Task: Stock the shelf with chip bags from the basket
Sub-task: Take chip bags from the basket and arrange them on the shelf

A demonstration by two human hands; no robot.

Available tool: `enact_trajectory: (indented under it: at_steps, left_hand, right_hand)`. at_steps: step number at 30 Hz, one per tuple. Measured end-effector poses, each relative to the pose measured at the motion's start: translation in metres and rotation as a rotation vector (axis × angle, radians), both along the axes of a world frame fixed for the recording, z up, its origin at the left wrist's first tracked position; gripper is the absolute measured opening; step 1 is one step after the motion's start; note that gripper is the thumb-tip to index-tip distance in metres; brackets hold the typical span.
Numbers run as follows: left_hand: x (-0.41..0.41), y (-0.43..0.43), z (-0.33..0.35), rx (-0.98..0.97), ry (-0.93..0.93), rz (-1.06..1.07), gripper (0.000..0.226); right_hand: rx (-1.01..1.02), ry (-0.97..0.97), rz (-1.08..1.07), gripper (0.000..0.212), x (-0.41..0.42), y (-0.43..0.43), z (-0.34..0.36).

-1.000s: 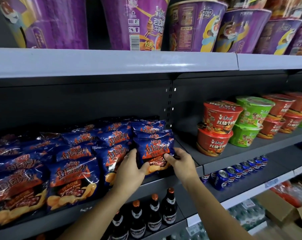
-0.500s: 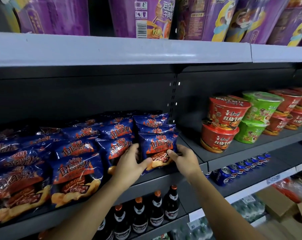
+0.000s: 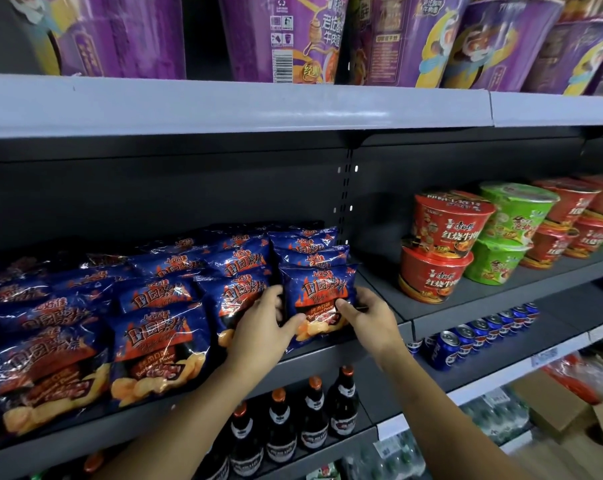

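At the right end of the middle shelf [image 3: 313, 365], we hold one chip bag [image 3: 319, 303] upright at the front of its row. Our left grip [image 3: 262, 330] pinches its left edge, thumb across the front, and our right grip [image 3: 369, 317] closes round its lower right corner the same way. The other chip bags [image 3: 154, 341] already fill the shelf in rows to the left, so we judge the stocking nearly finished, with this bag yet to be seated and let go. The basket is out of view, so we cannot tell what remains in it. Our fingers behind the bag are hidden.
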State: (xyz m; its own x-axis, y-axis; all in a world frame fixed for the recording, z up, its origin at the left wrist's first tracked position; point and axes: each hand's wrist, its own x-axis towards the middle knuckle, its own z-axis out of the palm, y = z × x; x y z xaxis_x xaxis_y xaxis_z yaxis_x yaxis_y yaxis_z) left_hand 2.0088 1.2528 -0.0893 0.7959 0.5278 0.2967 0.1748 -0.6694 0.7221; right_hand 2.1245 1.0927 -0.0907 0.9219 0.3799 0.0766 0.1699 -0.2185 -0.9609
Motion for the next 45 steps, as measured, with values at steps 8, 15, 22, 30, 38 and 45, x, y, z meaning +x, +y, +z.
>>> enact_trajectory:
  at_steps: [8, 15, 22, 30, 38, 45]
  left_hand:
    - [-0.006, -0.003, 0.005, -0.003, 0.012, 0.003, 0.070]
    - [-0.022, -0.009, 0.013, 0.060, -0.131, 0.064, 0.043]
    - [-0.017, -0.043, 0.028, 0.060, -0.187, -0.097, 0.011]
    - [-0.014, -0.135, 0.015, -0.013, -0.157, -0.315, 0.016]
    - [-0.027, -0.247, -0.106, -0.153, 0.505, -0.724, 0.026]
    - [-0.053, -0.315, -0.270, -0.198, 1.096, -0.912, 0.027]
  right_hand:
    - [-0.006, 0.032, -0.056, 0.032, -0.006, 0.001, 0.000]
    - [0.045, 0.034, -0.116, 0.031, -0.013, -0.013, 0.005]
    - [0.123, -0.018, -0.225, 0.009, -0.022, -0.055, 0.019]
    - [0.271, 0.089, -0.348, 0.020, -0.047, -0.155, 0.008]
    - [0.315, 0.407, -0.708, 0.020, -0.131, -0.287, -0.135]
    - [0.335, 0.816, -1.056, 0.033, -0.235, -0.348, -0.293]
